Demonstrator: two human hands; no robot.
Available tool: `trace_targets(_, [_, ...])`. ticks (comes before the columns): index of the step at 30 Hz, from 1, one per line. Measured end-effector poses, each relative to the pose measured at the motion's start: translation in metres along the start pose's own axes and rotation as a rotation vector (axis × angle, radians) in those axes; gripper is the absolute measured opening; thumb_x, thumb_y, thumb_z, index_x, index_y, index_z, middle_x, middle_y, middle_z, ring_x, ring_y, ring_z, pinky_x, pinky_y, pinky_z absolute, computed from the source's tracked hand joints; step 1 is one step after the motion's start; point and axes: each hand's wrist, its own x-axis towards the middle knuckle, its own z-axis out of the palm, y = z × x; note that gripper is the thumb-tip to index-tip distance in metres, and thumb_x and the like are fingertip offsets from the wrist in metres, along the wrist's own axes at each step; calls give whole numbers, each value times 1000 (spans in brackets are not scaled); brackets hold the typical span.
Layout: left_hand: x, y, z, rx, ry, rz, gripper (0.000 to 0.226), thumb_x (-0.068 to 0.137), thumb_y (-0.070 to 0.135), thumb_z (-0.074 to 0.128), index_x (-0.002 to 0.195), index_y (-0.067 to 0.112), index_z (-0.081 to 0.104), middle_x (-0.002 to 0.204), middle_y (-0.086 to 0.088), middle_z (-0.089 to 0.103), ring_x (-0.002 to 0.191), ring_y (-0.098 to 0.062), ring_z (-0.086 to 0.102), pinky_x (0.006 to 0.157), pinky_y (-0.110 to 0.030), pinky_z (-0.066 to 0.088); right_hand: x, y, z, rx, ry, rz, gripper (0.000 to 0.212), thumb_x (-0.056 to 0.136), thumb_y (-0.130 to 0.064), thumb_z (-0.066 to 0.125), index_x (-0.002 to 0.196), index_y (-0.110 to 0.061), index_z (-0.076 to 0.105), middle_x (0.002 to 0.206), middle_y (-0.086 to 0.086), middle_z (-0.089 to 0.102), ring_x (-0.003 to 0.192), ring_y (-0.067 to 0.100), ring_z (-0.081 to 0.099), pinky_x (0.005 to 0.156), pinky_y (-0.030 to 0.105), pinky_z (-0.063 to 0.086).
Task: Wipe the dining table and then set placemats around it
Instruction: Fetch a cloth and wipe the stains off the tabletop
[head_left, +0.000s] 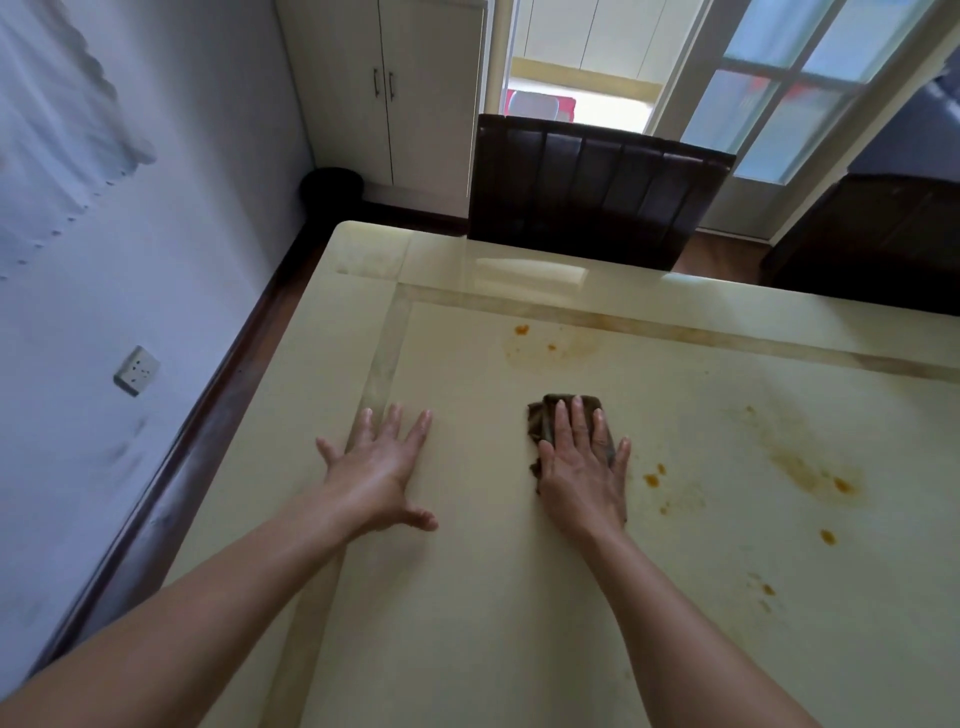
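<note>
Your left hand (382, 467) lies palm down on the cream surface (467, 597), toward its left side. The fingers are straight and spread and the thumb is held out to the right, so that grip holds nothing.

Your right hand (584, 467) is just to the right of it, well apart from the left, and rests flat on a folded dark brown cloth (550, 408). The fingers lie straight along the cloth and press it down against the surface. That grip is not curled round the cloth, whose far edge and left edge show past your fingertips.

Orange stains mark the surface:
- A spot (521, 329) sits far of the cloth, near the inlaid border strip.
- A small cluster (652, 479) lies just right of your right hand.
- A longer smear (841, 485) runs farther right.
- A few drops (827, 536) lie nearer to you.

A dark padded chair (592, 192) is pushed against the far edge, and another dark chair (872, 234) stands at the far right. Behind them are a white cabinet (384, 78) and a glass-paned door (789, 93). A wall socket (136, 370) sits on the pale wall at left.
</note>
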Motion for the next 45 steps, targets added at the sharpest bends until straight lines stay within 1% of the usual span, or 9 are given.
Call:
trace_targets(4, [30, 12, -26, 30, 90, 36, 128, 62, 68, 69, 145, 34, -21, 155, -1, -27, 142, -32, -22, 104, -72, 6, 2, 2, 2, 1, -4, 3, 57, 101, -40, 15, 148, -27, -14, 154, -12, -25, 141, 11, -26, 110, 45, -20])
trace_targets(7, [55, 17, -42, 13, 32, 31, 129, 61, 69, 70, 145, 35, -23, 153, 0, -33, 140, -32, -27, 103, -73, 4, 3, 3, 3, 7, -6, 1, 58, 100, -41, 14, 147, -28, -17, 146, -17, -33, 138, 8, -30, 110, 45, -21])
trace_targets(10, [69, 16, -44, -40, -70, 5, 130, 60, 66, 73, 145, 36, -21, 152, 1, -34, 140, -31, -29, 102, -75, 4, 4, 4, 6, -3, 2, -4, 58, 99, -42, 13, 147, -29, -18, 145, -16, -33, 133, 5, -33, 109, 43, -23])
trace_targets(13, [72, 14, -41, -59, -90, 7, 130, 61, 65, 73, 145, 37, -21, 151, 2, -35, 139, -31, -30, 101, -75, 3, 12, 4, 3, -18, -22, -11, 58, 99, -41, 14, 147, -29, -18, 147, -16, -32, 133, 5, -34, 108, 43, -23])
trace_targets(16, [71, 15, -41, -63, -87, 8, 129, 62, 63, 73, 145, 37, -22, 151, 2, -36, 139, -31, -30, 102, -75, 2, 26, -6, -2, -28, -40, -29, 59, 99, -41, 15, 148, -29, -16, 149, -15, -30, 139, 11, -29, 109, 44, -21])
trace_targets(22, [75, 16, -39, -81, -69, -9, 134, 60, 63, 75, 144, 33, -24, 151, 4, -35, 140, -30, -29, 103, -74, 2, 61, -55, -9, -28, -92, -278, 55, 100, -39, 17, 149, -35, -7, 155, -16, -19, 142, 14, -24, 110, 44, -21])
trace_targets(26, [77, 15, -37, -99, -54, -15, 139, 57, 64, 76, 144, 30, -27, 151, 7, -35, 140, -28, -29, 103, -73, 1, 88, -83, -11, -34, -109, -333, 54, 101, -39, 17, 150, -34, -6, 156, -15, -18, 142, 15, -23, 110, 45, -24])
trace_targets(34, [76, 14, -38, -78, -83, -17, 134, 60, 64, 74, 144, 33, -26, 149, 7, -38, 138, -27, -33, 102, -73, 1, 131, -92, -17, 30, -94, -224, 55, 100, -39, 15, 150, -30, -6, 156, -12, -19, 142, 14, -24, 108, 48, -25])
trace_targets(45, [71, 14, -43, -49, -95, -12, 132, 63, 65, 71, 143, 30, -28, 149, 5, -38, 139, -28, -31, 104, -72, 2, 133, -15, -33, 50, -13, -2, 56, 101, -38, 16, 150, -26, -8, 157, -8, -18, 144, 16, -20, 111, 50, -19])
